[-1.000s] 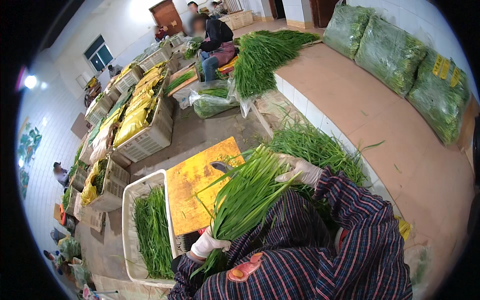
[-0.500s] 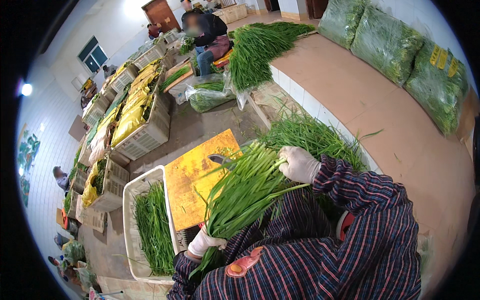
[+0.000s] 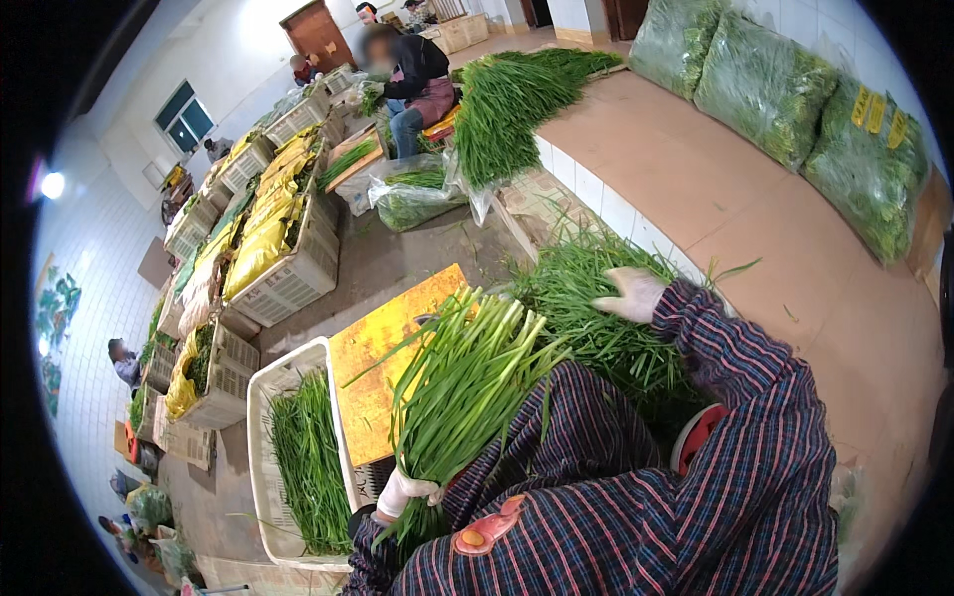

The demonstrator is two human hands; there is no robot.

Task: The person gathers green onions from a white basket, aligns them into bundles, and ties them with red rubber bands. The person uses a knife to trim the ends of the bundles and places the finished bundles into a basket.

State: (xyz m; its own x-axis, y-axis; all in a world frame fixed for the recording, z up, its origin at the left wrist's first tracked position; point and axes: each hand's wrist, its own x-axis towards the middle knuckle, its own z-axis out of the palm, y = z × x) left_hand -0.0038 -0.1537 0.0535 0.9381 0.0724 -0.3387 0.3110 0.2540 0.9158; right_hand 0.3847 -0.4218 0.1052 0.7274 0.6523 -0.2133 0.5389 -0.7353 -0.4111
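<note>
My left hand [image 3: 405,493], in a white glove, is closed round the lower end of a bunch of garlic chives [image 3: 475,372]. The bunch slants up over my lap, its pale stem ends toward the yellow board [image 3: 383,333]. Gloved too, my right hand [image 3: 634,296] is over a loose heap of chives [image 3: 586,263] on the right, thumb and fingers apart, nothing visible in it. Part of a dark blade [image 3: 425,320] shows on the board behind the bunch.
Left of the board stands a white plastic crate [image 3: 256,437] with chives laid in it. A tiled ledge [image 3: 686,199] runs along the right, with bagged greens [image 3: 765,84] on it. Stacked crates [image 3: 288,283] line the left. A co-worker [image 3: 422,84] sits farther off.
My right hand has let go of the bunch's stem end and moved right to the heap, its fingers spreading. The bunch now stands more upright in my left hand.
</note>
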